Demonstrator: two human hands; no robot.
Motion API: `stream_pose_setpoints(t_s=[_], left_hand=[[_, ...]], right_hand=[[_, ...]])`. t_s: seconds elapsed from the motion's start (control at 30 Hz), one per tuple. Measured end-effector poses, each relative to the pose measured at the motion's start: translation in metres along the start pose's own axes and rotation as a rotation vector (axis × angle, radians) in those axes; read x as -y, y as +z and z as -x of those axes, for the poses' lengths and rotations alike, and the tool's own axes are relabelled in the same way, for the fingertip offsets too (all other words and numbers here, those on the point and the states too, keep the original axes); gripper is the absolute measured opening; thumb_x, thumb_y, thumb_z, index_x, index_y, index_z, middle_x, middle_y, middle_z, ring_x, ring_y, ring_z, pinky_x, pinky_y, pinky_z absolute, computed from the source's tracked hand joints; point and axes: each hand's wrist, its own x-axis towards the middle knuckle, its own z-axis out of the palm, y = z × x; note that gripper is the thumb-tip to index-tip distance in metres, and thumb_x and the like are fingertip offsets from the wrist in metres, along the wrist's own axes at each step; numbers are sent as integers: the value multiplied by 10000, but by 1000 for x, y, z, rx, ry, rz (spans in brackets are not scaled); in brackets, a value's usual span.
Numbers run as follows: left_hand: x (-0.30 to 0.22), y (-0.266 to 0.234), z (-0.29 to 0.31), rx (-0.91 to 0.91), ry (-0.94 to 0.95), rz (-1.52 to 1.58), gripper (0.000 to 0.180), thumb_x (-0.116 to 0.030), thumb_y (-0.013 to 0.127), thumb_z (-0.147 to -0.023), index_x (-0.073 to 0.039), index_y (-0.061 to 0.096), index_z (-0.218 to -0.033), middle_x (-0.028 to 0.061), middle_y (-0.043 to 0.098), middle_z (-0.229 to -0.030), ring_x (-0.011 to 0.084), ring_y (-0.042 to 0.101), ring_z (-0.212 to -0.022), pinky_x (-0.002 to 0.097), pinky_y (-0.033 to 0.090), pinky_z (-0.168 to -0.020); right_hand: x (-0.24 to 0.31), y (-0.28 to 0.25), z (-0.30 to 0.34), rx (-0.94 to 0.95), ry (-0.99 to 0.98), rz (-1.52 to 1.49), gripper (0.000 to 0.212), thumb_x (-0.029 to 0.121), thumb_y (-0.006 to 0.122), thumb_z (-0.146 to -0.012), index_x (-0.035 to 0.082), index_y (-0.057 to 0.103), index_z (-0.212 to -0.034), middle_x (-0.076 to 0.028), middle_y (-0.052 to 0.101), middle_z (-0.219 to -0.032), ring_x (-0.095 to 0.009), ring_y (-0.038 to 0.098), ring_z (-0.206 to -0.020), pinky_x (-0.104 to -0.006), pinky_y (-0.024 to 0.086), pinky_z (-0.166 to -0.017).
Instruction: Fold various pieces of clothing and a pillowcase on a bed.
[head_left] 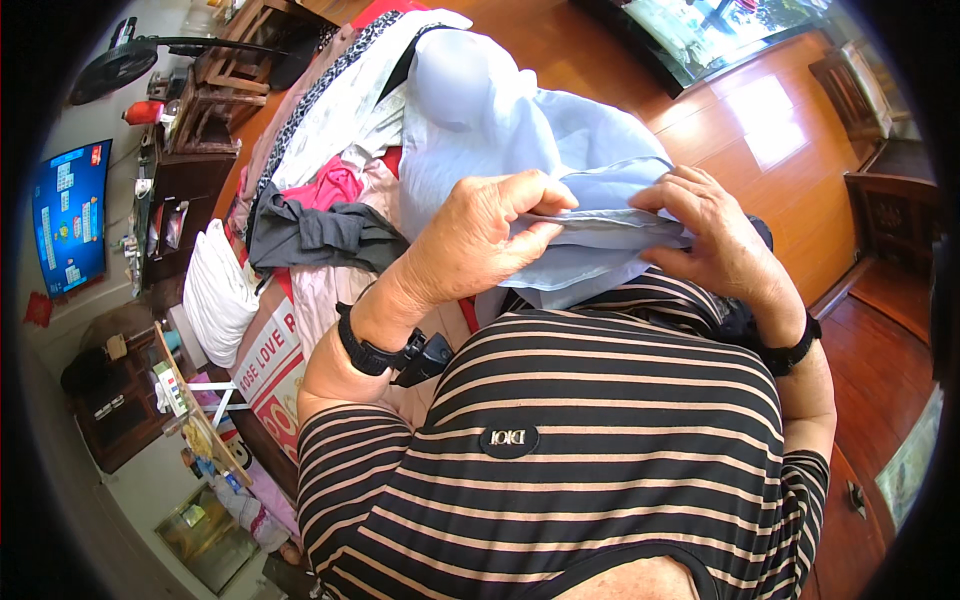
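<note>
A light blue garment [500,130], thin and wrinkled, hangs over the far side of the bed and reaches toward my lap. My left hand [485,230] pinches the edge of its near end between thumb and fingers. At the other end of the same stitched edge, my right hand [720,235] has its thumb and curled fingers closed on the cloth. Between the two hands the edge is drawn fairly straight, with loose folds above and below it. Which part of the garment this is, I cannot tell.
Left of the garment, a dark grey garment [325,235], a pink cloth [330,187] and a white cloth [335,125] lie heaped on the bed. A white pillow [220,295] sits by the bed's left edge. Wooden floor [740,150] stretches to the right.
</note>
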Motion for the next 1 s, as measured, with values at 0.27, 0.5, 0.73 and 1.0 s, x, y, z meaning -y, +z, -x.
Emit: stream_pose_setpoints(t_s=[0.27,0.5,0.73,1.0], left_hand=[[2,-1,-3,132,94,-94,163,66,607,-729,-7,646,-870,95,639,-785,184,619,-709,259,483,-634],[11,-7,4,167,246,-247,121,6,609,-723,-32,600,-838,92,601,-762,271,581,-733,324,484,-662],[13,-2,10,158,359,-301,183,57,642,-680,-14,599,-843,99,608,-790,257,583,-716,314,481,-632],[8,4,8,44,284,-202,205,31,678,-702,-16,599,-885,113,596,-909,226,585,-750,293,478,-617]], right_hand=[[6,15,-13,20,-116,26,170,133,685,-720,67,593,-848,-66,592,-703,-251,607,-681,-340,472,-605],[1,12,4,32,-251,138,127,111,628,-721,65,590,-833,-37,525,-610,-198,574,-587,-312,458,-538],[6,8,12,26,-274,149,121,103,624,-732,60,589,-840,-40,534,-615,-191,565,-579,-307,458,-528],[6,7,10,5,-190,118,177,105,657,-736,53,578,-886,-59,545,-631,-238,584,-611,-331,486,-585]])
